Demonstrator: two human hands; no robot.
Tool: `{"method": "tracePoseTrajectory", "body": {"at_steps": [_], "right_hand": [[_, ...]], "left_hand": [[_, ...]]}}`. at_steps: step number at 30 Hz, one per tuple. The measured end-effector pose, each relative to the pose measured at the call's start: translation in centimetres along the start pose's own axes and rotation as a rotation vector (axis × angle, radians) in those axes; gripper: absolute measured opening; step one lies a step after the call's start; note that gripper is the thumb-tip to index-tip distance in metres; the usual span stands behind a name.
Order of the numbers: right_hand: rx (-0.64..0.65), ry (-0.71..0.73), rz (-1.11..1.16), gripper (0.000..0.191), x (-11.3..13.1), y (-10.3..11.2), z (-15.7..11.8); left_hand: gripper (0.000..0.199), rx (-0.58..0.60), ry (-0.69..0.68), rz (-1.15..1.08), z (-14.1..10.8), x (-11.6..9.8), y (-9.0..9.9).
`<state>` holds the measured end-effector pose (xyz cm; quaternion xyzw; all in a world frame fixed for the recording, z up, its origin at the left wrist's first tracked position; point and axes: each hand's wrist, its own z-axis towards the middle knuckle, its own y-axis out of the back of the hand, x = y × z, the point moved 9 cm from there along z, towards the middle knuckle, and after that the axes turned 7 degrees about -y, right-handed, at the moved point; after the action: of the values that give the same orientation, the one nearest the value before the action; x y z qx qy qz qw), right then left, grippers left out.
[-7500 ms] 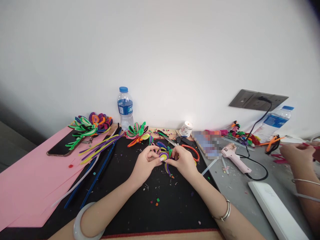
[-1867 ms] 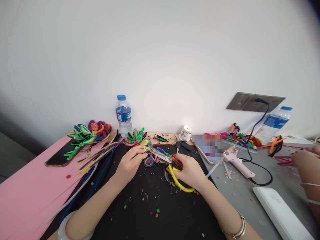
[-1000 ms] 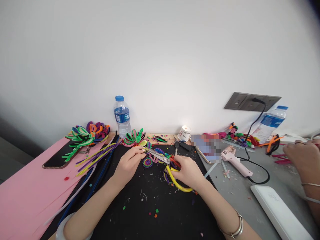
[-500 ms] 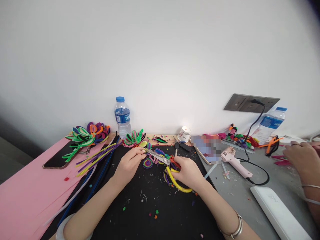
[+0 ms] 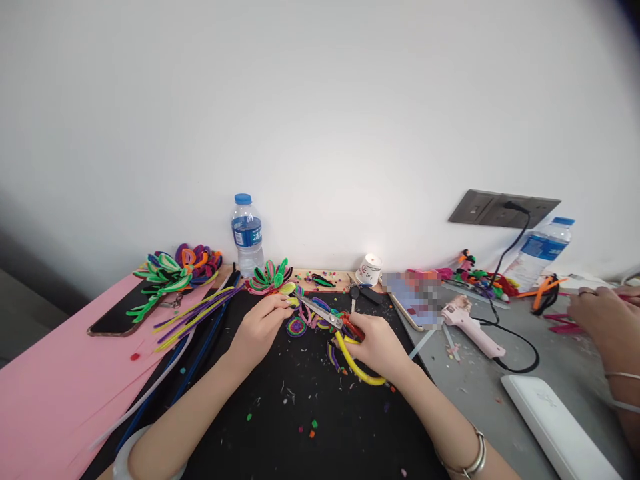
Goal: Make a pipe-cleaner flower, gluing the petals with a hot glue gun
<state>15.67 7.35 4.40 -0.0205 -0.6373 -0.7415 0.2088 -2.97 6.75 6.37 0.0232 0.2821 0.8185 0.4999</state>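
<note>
My left hand pinches a small yellow piece of pipe cleaner between thumb and fingertips. My right hand grips a pair of scissors with red and yellow handles. The blades point left, their tips close to the yellow piece; whether they touch it I cannot tell. Just below the blades lies a coiled multicoloured disc, with more coiled pipe-cleaner shapes partly hidden behind the scissors. A green and pink pipe-cleaner flower rests behind my left hand.
Loose yellow and purple pipe cleaners lie left, near a phone under looped flowers. A water bottle and paper cup stand by the wall. Right are a corded glue gun, a white box and another person's hand.
The scissors and both hands are almost where they were, with the scissor blades a touch further right. The whole view has shifted slightly.
</note>
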Motion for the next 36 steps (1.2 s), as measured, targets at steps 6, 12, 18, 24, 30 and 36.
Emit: {"method": "tracePoseTrajectory", "body": {"at_steps": [6,12,18,24,30,36], "right_hand": [[-0.074,-0.041,0.037,0.026,-1.2,1.0,0.4],[-0.132,-0.137,-0.013,0.022,-3.9,1.5,1.0],[-0.126,-0.259,-0.128,0.017,-6.7,1.3,1.4],[-0.016,-0.326,-0.232,0.014,-7.8,-0.2,1.5],[0.036,-0.340,-0.245,0.024,-7.4,-0.6,1.2],[0.054,-0.350,-0.232,0.027,-7.7,-0.7,1.1]], "left_hand": [[0.018,-0.007,0.017,0.010,0.0,0.0,0.0],[0.017,-0.009,-0.014,0.048,0.0,-0.4,0.0],[0.017,-0.014,-0.033,0.062,-0.1,-0.8,0.0],[0.016,-0.002,-0.014,0.034,-0.5,-0.8,-0.3],[0.016,-0.012,-0.022,0.018,-0.1,-1.5,-0.1],[0.017,-0.025,0.003,0.013,0.1,-1.6,0.1]]}}
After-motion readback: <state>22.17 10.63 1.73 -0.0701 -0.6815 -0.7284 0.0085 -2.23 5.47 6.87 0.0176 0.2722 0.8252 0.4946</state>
